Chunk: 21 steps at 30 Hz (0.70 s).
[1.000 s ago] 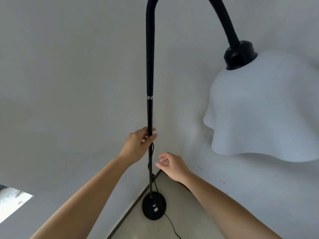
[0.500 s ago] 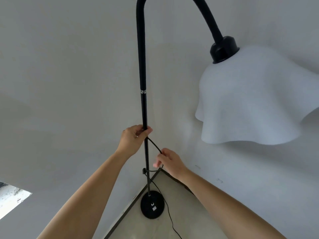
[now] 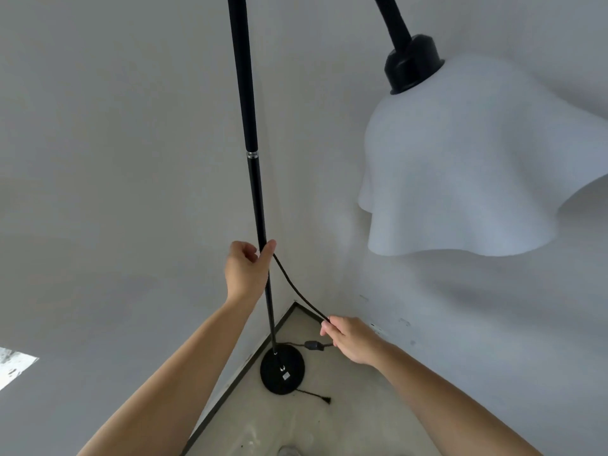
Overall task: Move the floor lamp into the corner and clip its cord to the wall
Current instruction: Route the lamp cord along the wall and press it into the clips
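Observation:
A black floor lamp stands in the room's corner, its thin pole [image 3: 255, 179] rising from a round black base [image 3: 282, 370] on the floor. The white wavy shade [image 3: 460, 166] hangs at the upper right. My left hand [image 3: 246, 268] grips the pole at mid height, pinching the black cord [image 3: 296, 287] against it. The cord runs down and right to my right hand [image 3: 352, 337], which pinches it near the right wall. An inline switch [image 3: 312, 345] hangs just left of that hand. The plug end [image 3: 324, 399] lies on the floor by the base.
Two grey walls meet behind the lamp, with a dark skirting strip [image 3: 230, 386] along the left one. The concrete floor [image 3: 329, 422] shows below. A bright patch [image 3: 14, 370] sits at the left edge. Small marks [image 3: 403, 321] dot the right wall.
My right hand took hold of the cord and drew it away from the pole toward the right wall. The cord now stretches between both hands. My left hand stays on the pole.

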{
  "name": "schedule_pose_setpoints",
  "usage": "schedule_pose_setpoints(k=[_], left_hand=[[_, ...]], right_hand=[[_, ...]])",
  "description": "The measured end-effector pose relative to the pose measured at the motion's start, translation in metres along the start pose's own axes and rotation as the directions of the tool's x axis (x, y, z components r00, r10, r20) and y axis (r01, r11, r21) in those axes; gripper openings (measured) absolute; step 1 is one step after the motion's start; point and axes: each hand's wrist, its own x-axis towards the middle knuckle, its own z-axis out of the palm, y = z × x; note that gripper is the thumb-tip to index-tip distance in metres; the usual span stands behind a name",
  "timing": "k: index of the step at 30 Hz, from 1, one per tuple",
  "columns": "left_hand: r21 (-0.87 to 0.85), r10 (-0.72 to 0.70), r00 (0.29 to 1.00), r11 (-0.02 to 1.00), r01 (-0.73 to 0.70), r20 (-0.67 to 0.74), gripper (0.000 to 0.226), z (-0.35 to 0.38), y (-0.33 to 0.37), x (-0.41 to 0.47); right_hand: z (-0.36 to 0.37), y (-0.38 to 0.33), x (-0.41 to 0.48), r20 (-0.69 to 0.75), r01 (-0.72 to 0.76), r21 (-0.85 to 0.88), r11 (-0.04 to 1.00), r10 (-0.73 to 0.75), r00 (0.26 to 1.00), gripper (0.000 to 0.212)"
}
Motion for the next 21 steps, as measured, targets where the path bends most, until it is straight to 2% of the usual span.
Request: schedule_pose_setpoints(k=[2, 4, 7, 11, 15, 21], left_hand=[[-0.018, -0.153, 0.987, 0.988, 0.154, 0.050, 0.044, 0.016, -0.008, -0.020], [0.011, -0.241, 0.951, 0.970, 0.243, 0.194, 0.047, 0.031, -0.014, -0.039], [-0.022, -0.278, 0.893, 0.952, 0.305, 0.354, 0.028, 0.046, -0.014, -0.060], [-0.214, -0.271, 0.920, 0.917, 0.336, 0.283, 0.018, 0.048, -0.001, -0.062], [-0.326, -0.185, 0.949, 0.908, 0.264, 0.254, 0.018, 0.051, 0.019, -0.061], [-0.366, -0.089, 0.982, 0.919, 0.145, 0.166, 0.017, 0.054, 0.040, -0.047]], right_hand=[[-0.005, 0.000, -0.005, -0.040, 0.047, -0.024, 0.999, -0.048, 0.998, 0.040], [-0.009, -0.004, -0.008, -0.073, 0.088, -0.013, 0.996, -0.089, 0.993, 0.040], [-0.017, -0.007, -0.014, -0.053, 0.130, 0.019, 0.991, -0.129, 0.990, 0.043], [-0.021, 0.012, -0.021, -0.031, 0.101, 0.099, 0.990, -0.098, 0.995, 0.040], [-0.031, 0.043, -0.024, -0.070, 0.021, 0.121, 0.992, -0.012, 0.997, 0.033], [-0.059, 0.070, -0.029, -0.137, -0.068, 0.173, 0.983, 0.092, 0.986, 0.034]])
